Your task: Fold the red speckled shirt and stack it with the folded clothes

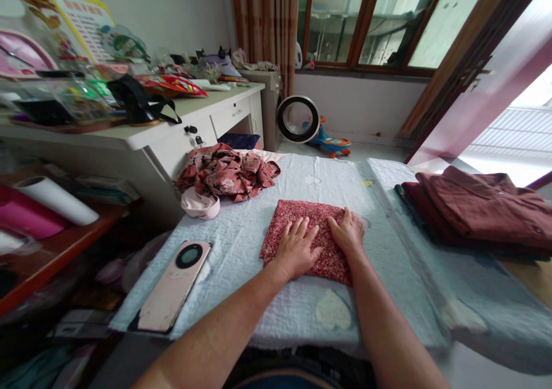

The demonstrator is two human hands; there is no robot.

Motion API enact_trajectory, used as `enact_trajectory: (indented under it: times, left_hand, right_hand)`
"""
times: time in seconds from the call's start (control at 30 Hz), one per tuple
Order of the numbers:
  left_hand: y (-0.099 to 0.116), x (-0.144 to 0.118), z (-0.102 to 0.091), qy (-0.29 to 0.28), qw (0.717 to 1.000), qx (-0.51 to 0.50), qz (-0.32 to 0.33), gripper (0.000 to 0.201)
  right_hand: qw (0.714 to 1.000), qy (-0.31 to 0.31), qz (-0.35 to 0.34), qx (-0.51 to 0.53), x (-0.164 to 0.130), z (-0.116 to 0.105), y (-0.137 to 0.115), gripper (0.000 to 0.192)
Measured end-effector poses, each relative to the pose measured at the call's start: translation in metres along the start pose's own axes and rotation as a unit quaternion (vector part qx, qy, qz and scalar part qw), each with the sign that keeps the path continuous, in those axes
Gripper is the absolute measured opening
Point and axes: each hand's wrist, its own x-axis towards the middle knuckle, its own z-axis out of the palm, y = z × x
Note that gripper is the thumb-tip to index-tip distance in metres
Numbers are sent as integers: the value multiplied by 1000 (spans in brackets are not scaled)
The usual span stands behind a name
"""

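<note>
The left hand [296, 248] and right hand [347, 232] lie flat over the near half of the folded red cloth [302, 216], hiding it, while the maroon clothes [483, 208] run off the right edge and the desk clutter [77, 90] blurs beyond telling.

A lived-in home room: cluttered desk [185, 126], curtains [264, 18], toy ride-on car [330, 143].

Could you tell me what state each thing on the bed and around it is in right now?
Red cloth: folded flat, under both hands.
Left hand: open, flat on the cloth.
Right hand: open, flat on the cloth.
Floral garment: crumpled in a heap.
Maroon shirts: folded, stacked.
Phone: face down.
Drawers: shut.
</note>
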Motion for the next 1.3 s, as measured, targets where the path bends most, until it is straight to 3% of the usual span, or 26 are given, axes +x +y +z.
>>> enact_trajectory:
  times: [0.33,0.8,1.03,1.3]
  left_hand:
    - [-11,7,-6,-19,999,-30,23,58]
    - [-37,46,-11,26,997,-51,45,39]
    - [-51,53,0,97,993,-67,-25,37]
    - [-77,56,6,84,989,-63,-101,37]
  right_hand:
    - [996,-28,17,78,11,-6,9,69]
    - [992,13,18,125,15,-4,14,65]
    - [995,23,7,97,14,1,15,63]
    - [995,21,-2,93,12,-3,15,62]
